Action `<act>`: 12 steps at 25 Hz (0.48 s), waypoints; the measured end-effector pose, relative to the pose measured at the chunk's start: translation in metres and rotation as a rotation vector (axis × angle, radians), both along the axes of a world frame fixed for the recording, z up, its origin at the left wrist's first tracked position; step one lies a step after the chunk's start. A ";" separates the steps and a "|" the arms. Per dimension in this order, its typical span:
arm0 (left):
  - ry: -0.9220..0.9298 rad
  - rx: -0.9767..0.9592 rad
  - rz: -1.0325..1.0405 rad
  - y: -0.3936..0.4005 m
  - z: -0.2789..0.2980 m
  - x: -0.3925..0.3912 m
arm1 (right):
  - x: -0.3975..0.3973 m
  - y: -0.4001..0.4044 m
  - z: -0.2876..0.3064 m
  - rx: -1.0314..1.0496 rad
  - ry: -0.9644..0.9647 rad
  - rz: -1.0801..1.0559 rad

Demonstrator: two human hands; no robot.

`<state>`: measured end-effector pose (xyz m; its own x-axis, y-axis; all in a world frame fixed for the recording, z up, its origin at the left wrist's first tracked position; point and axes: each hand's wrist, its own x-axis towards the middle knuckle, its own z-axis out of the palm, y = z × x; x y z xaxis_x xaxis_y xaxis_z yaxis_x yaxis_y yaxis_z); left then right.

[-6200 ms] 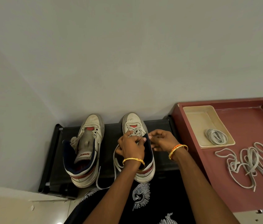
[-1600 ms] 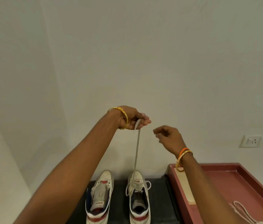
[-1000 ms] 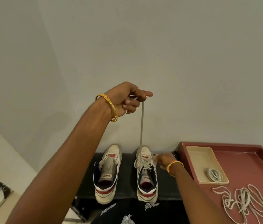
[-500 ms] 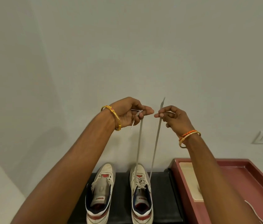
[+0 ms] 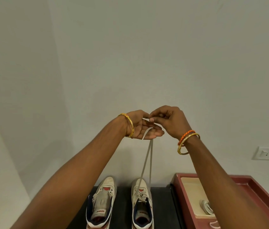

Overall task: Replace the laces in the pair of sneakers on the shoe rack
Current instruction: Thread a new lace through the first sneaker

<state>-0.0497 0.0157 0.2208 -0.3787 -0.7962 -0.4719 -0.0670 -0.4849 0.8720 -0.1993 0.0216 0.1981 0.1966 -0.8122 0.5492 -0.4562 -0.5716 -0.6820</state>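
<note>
Hands have met high above right shoe (image 5: 141, 202). Both lace (image 5: 147, 160) ends now lie across open left hand (image 5: 144, 128); right hand (image 5: 168, 119) pinches them. Ends being evened; lacing continues.

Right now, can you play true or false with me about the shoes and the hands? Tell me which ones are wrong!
1. Both lace ends are lifted high above the right shoe. True.
2. The left shoe has a lace criss-crossed all the way up. False: its tongue shows bare, with no lace across it.
3. The left hand lies palm up with a lace end across it. True.
4. The right hand is resting down on the red tray. False: it is raised beside the left hand, fingers pinched together.
5. A bundled lace lies in the cream tray. True.
</note>
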 end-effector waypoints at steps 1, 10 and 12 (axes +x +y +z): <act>-0.012 -0.005 -0.003 0.000 0.000 -0.002 | 0.000 0.001 0.000 -0.011 0.005 -0.026; -0.153 -0.078 0.004 -0.007 -0.001 -0.007 | 0.007 0.033 -0.047 -0.246 0.391 -0.150; -0.196 -0.093 -0.028 -0.006 -0.002 -0.008 | 0.009 0.031 -0.051 -0.355 0.282 -0.158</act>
